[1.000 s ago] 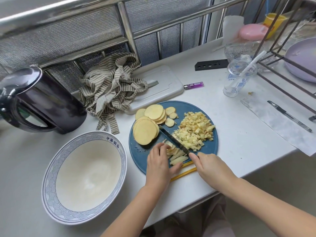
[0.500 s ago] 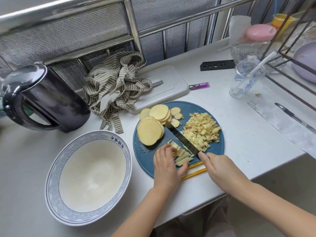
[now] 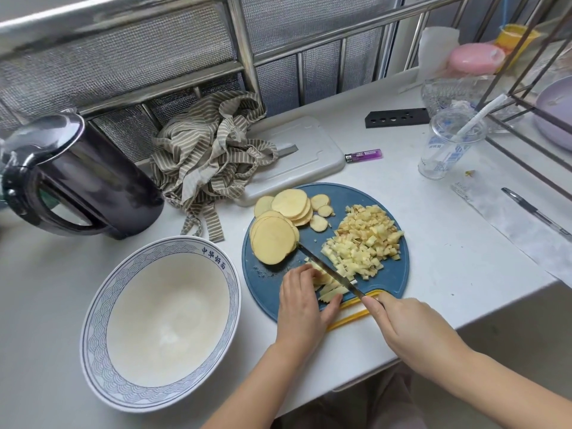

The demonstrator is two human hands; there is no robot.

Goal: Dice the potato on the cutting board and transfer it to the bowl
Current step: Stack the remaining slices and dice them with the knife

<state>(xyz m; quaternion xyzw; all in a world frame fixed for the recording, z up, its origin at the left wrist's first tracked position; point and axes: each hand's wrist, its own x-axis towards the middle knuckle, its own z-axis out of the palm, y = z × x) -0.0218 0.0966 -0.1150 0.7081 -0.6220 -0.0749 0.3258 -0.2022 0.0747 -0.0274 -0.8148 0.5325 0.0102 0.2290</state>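
Pale, scuffed counter (image 3: 433, 243) beneath mesh railing (image 3: 247, 66). Left hand (image 3: 301, 301) curled, holding potato strips (image 3: 331, 287); right hand (image 3: 408, 326) wraps knife (image 3: 328, 269), handle probably under palm.

The right grip (image 3: 411, 332) covers the handle of the knife (image 3: 328, 269), so only its blade shows, and the left grip (image 3: 305, 305) hides part of the potato strips (image 3: 332, 289). The kettle (image 3: 77, 178) is cut off by the left edge and the lilac plate (image 3: 557, 119) by the right. The striped cloth (image 3: 210, 156) covers a corner of the white board (image 3: 306, 156).
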